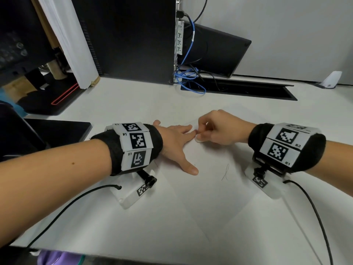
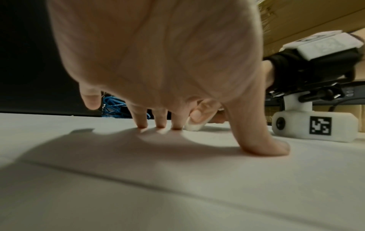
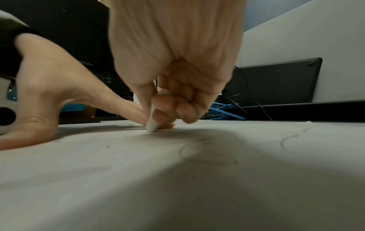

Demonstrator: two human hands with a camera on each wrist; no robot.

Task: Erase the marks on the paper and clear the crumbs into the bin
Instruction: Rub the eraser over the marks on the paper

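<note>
A white sheet of paper point(image 1: 210, 188) lies on the white desk, with a thin pencil loop point(image 1: 225, 173) near its middle. Fainter curved pencil lines point(image 3: 286, 140) show in the right wrist view. My left hand point(image 1: 177, 142) lies flat with spread fingers point(image 2: 142, 123), pressing the paper down. My right hand point(image 1: 214, 131) pinches a small white eraser point(image 1: 198, 139), its tip touching the paper just beside my left fingertips. The eraser point(image 3: 153, 125) is held between thumb and curled fingers, and its lower end point(image 2: 194, 126) shows past my left fingers. No bin is in view.
A black computer tower point(image 1: 129, 39) stands at the back, with blue cables point(image 1: 189, 79) running into a slot in the desk point(image 1: 238, 88). A black panel point(image 1: 219, 52) leans on the wall. A dark flat object point(image 1: 57, 132) lies left of my left wrist.
</note>
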